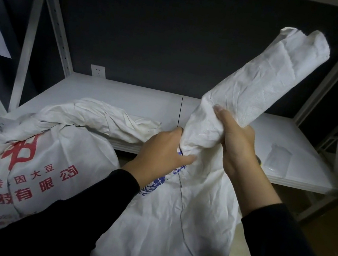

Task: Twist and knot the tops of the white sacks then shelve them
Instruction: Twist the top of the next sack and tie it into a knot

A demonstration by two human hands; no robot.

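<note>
Nearest, the blue-printed sack (169, 228) sits between the two black sleeves, in front of the shelf (124, 98). The left hand (159, 155) grips its neck low, fingers curled round the gathered cloth. The right hand (236, 148) is wrapped round the neck just above, touching the left. From there the sack top (272, 78) rises as a loose roll, tilted to the right. I judge the twisting is in hand and no knot is made yet. Next, the roll needs a tighter twist, then looping and pulling through. At the left the red-printed sack (24, 159) leans on the shelf edge, not yet shelved.
</note>
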